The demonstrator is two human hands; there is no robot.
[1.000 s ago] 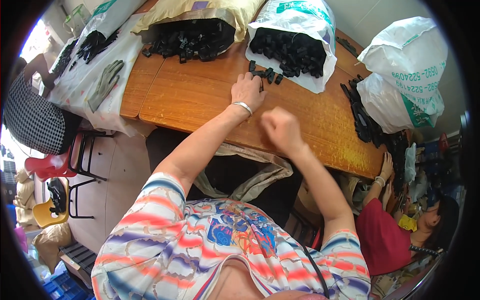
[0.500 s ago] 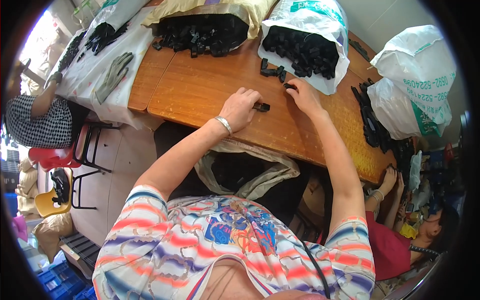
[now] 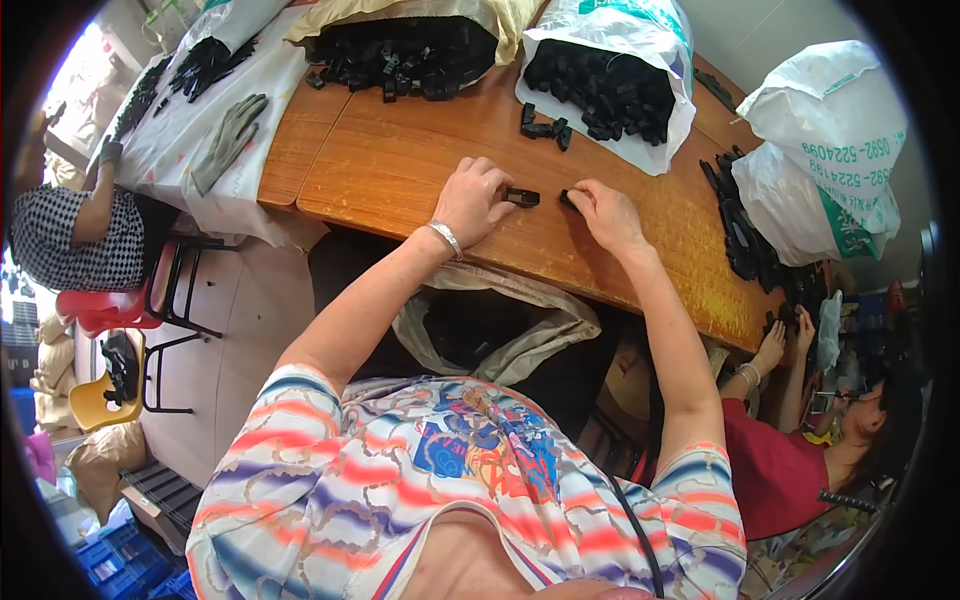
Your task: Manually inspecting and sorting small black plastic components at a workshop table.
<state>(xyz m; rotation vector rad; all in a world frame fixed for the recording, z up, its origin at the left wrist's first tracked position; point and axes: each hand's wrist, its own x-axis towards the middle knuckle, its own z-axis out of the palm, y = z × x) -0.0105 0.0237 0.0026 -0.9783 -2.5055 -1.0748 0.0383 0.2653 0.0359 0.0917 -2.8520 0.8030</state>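
Note:
Over the wooden table (image 3: 400,180), my left hand (image 3: 468,207) pinches a small black plastic housing (image 3: 522,197) that points toward the right. A short gap away, my right hand (image 3: 606,215) is closed on a smaller black plastic part (image 3: 568,200), mostly covered by the fingertips. Several loose black parts (image 3: 545,128) lie beyond my hands, by the mouth of a white sack (image 3: 683,110) full of similar pieces. To its left a tan sack (image 3: 512,28) holds more black parts. Below the table edge, an opened sack (image 3: 563,352) rests at my lap with a dark inside.
A grey glove (image 3: 226,150) lies on the white-covered table at left, near a person in a checked top (image 3: 75,240). Long black parts (image 3: 738,235) and a white bag (image 3: 820,150) line the right edge. A person in red (image 3: 785,470) works at right.
My right hand has come left and nearer, away from the white sack, with a black part in its fingers. The housing in my left hand has turned and risen slightly.

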